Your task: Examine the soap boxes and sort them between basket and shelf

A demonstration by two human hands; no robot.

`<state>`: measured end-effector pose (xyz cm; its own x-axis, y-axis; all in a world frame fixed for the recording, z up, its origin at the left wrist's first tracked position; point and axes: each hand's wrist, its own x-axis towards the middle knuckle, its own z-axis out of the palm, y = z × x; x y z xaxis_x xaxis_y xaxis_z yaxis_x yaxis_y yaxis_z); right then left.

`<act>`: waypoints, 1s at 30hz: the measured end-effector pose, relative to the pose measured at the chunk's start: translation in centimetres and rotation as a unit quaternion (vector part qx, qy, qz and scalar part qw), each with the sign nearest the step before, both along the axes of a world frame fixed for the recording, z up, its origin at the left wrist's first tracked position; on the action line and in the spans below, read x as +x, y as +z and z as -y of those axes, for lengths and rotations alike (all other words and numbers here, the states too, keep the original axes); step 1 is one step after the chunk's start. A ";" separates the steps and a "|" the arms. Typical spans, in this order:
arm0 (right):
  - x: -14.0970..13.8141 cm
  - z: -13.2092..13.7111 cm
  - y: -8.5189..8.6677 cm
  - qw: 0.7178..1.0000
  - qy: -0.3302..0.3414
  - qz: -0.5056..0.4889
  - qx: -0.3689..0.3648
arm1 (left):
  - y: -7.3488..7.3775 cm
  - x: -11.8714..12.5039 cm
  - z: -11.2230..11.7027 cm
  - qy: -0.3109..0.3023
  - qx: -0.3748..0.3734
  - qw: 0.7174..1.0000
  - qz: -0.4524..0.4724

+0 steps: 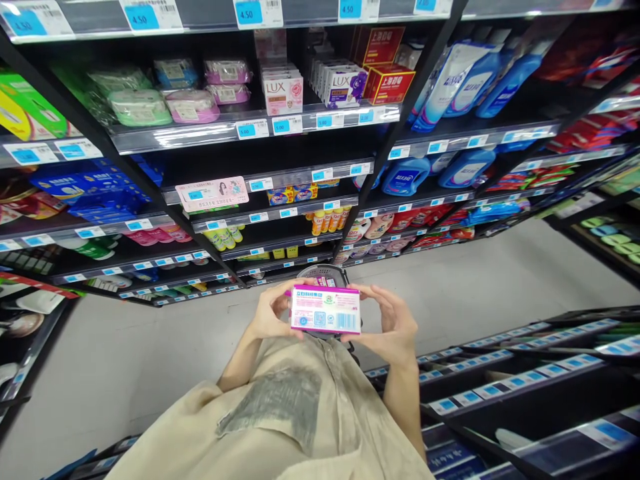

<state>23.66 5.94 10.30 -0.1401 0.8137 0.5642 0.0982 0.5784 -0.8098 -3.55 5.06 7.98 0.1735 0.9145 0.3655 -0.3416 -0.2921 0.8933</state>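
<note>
Between my two hands is a white-and-magenta rectangular package point(326, 311), its printed side with a QR code and barcode turned up toward me. My left hand point(271, 312) grips its left end, thumb along the lower edge and fingers at the top. The right end sits between the thumb and fingers of my right hand point(393, 325). Just beyond and below the package is a dark shopping basket point(305, 271), mostly hidden by it. Something with pink-and-white printing shows inside the basket.
A shelf unit ahead carries boxed LUX soaps point(283, 92), wrapped pastel soaps point(140, 108), red boxes point(390, 83) and yellow-orange bottles point(330, 220). Blue detergent bottles point(463, 167) stand to the right. Grey floor point(480, 267) runs along the shelves, and another shelf rack point(525, 380) is close on the lower right.
</note>
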 end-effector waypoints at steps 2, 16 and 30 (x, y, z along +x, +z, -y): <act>0.1 0.1 -0.1 1.000 -0.009 0.013 -0.006 | 0.0 0.0 0.0 0.001 -0.009 1.000 -0.007; 0.0 0.2 0.9 0.998 0.003 0.000 0.056 | 0.4 0.1 -0.1 -0.028 -0.003 1.000 0.000; 0.0 -0.2 0.3 0.998 -0.001 0.037 0.058 | 0.0 0.2 -0.2 -0.007 0.040 0.999 0.012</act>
